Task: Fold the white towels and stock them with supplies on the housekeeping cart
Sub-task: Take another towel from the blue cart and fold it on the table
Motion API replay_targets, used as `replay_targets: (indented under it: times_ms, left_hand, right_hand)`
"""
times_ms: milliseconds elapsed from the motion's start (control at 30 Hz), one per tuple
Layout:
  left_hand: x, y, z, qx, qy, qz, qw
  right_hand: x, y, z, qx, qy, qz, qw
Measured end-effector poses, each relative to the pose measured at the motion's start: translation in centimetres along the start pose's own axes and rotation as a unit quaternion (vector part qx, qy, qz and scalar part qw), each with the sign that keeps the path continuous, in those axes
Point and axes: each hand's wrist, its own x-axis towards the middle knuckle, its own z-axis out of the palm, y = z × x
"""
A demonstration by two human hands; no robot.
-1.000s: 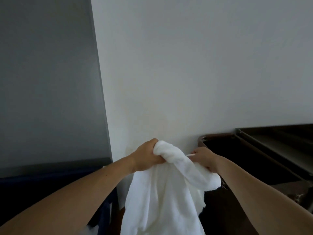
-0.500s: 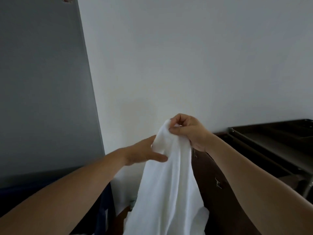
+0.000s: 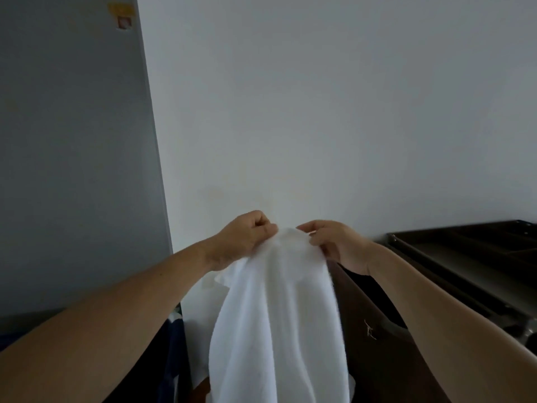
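Towel (image 3: 279, 315) top edge between hands

White towel (image 3: 279, 315) between both hands

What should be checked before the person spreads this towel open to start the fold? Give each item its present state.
1. Left hand grips the top edge of the white towel: ok.
2. Right hand pinches the same top edge: ok.
3. Hands set at the towel's corners: not ok, they are close together and the cloth is bunched between them.
4. Towel hangs free, no tangles: cannot tell, its lower end runs out of view.
5. Space ahead to spread it: ok, only the bare wall is in front.
6. Free spot on the housekeeping cart: cannot tell, only its dark top edge shows.
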Motion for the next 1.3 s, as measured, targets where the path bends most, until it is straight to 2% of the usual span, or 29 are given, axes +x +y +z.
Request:
replay_targets:
  times_ms: [67, 167, 267, 400, 467, 533, 600, 633, 767, 833, 933, 1067, 1167, 1300]
  left_hand:
    - [0.3, 0.3, 0.6, 0.098, 0.031, 0.063, 0.993]
    - [0.3, 0.6, 0.9, 0.162, 0.008, 0.110, 0.981]
    - [-0.1, 0.2, -0.2, 0.141, -0.045, 0.043, 0.988]
    - [-0.9, -1.9, -2.4, 0.124, -0.110, -0.034, 0.986]
    - [-1.1, -2.7, -3.1, 0.099, -0.076, -0.040, 0.991]
    - [-1.1, -2.9, -3.6, 0.002, -0.010, -0.031, 0.999]
    - [-0.8, -2.0, -3.8, -0.100, 0.043, -0.027, 0.994]
    - [-0.7, -1.4, -3.7, -0.119, 0.053, -0.020, 0.991]
    - [-0.7, 0.6, -1.3, -0.064, 0.021, 0.008, 0.998]
    - [-1.1, 0.7, 0.1, -0.033, 0.000, 0.018, 0.999]
    - [-1.9, 0.1, 1.1, -0.052, 0.000, 0.000, 0.999]
    - [-3.1, -1.2, 2.2, -0.158, -0.046, -0.082, 0.983]
    - [-4.0, -2.7, 3.4, -0.170, -0.097, -0.107, 0.975]
    - [-5.3, -5.8, 3.5, -0.168, -0.106, -0.145, 0.969]
  right_hand:
    - [-0.1, 0.5, 1.0, -0.059, -0.057, 0.034, 0.996]
    - [-0.2, 0.7, 2.0, -0.134, -0.014, -0.009, 0.991]
    - [-0.2, -0.4, 1.9, -0.099, 0.088, -0.091, 0.987]
    - [-0.4, -1.5, 0.2, -0.033, 0.173, -0.100, 0.979]
    - [-0.6, -1.1, -0.7, -0.018, 0.219, -0.081, 0.972]
    - [-0.8, -0.2, -1.2, -0.009, 0.242, -0.045, 0.969]
    - [-0.9, 0.7, -1.1, -0.040, 0.215, -0.014, 0.976]
    - [-0.9, 1.0, -0.6, -0.074, 0.185, -0.001, 0.980]
    - [-1.0, 0.9, 2.6, -0.156, 0.057, -0.012, 0.986]
    - [-0.8, 0.5, 4.1, -0.169, 0.056, -0.057, 0.982]
    - [-0.4, -0.1, 4.9, -0.170, 0.121, -0.098, 0.973]
    - [0.1, -1.1, 4.8, -0.215, 0.182, -0.103, 0.954]
    - [0.8, -2.6, 4.5, -0.209, 0.225, -0.143, 0.941]
    - [1.2, -4.9, 2.8, -0.180, 0.316, -0.174, 0.915]
